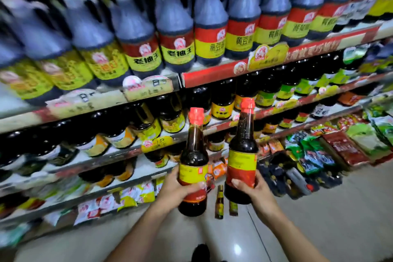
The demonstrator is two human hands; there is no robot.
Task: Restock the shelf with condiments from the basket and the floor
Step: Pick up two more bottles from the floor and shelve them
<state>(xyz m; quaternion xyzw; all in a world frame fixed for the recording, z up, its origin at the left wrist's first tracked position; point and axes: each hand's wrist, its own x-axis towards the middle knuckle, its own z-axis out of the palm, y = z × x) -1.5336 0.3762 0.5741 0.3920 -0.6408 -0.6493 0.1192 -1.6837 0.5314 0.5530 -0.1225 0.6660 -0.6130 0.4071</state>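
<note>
My left hand (pixel 177 190) grips the lower body of a dark sauce bottle (pixel 194 155) with a red cap and a yellow-and-red label. My right hand (pixel 254 189) holds a second, slightly taller bottle of the same kind (pixel 242 144). Both bottles stand upright in front of the shelf (pixel 127 155), at the height of its middle tiers. Two small dark bottles (pixel 219 202) stand on the floor below and between my hands. No basket is in view.
Large handled jugs of dark sauce (pixel 176 27) fill the top tier. Smaller dark bottles line the tiers below. Packets (pixel 127 195) fill the lowest tiers, and more packets (pixel 340 149) are spread at the right. A pale tiled floor (pixel 319 219) lies underfoot.
</note>
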